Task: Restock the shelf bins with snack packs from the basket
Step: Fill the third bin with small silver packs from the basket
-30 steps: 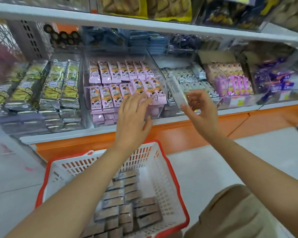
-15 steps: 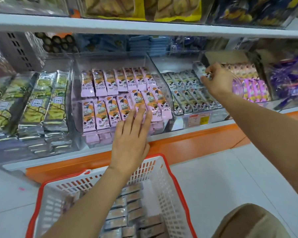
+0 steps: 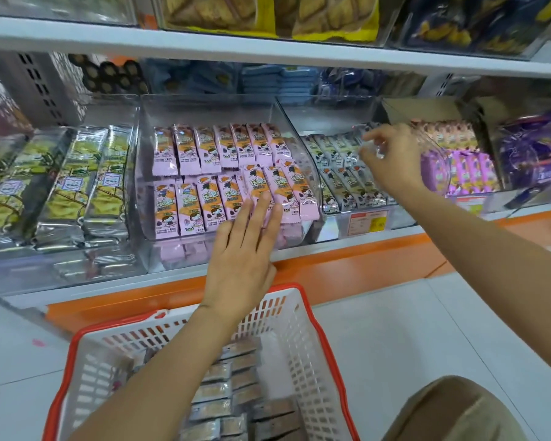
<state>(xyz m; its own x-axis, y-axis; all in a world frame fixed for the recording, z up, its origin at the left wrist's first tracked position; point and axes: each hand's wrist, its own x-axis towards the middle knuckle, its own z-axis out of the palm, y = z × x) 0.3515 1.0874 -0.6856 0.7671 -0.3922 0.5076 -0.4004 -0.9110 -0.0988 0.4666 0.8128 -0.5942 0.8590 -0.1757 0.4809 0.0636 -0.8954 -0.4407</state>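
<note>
left hand (image 3: 242,249) flat on pink packs (image 3: 188,205); right hand's (image 3: 385,157) grip unclear, over grey packs (image 3: 341,176). snack packs (image 3: 233,374) in the basket (image 3: 318,361) lie crosswise, nearer the left hand.

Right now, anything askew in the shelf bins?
Yes: in the pink bin, the three rightmost front-row packs sit raised and tilted, overlapping the back row, unlike the flat ones beside them. The left hand lies with straight fingers over them. The grey packs next door lie in even rows.

Bare forearms (image 3: 159,377), perhaps khaki trousers (image 3: 458,412).
</note>
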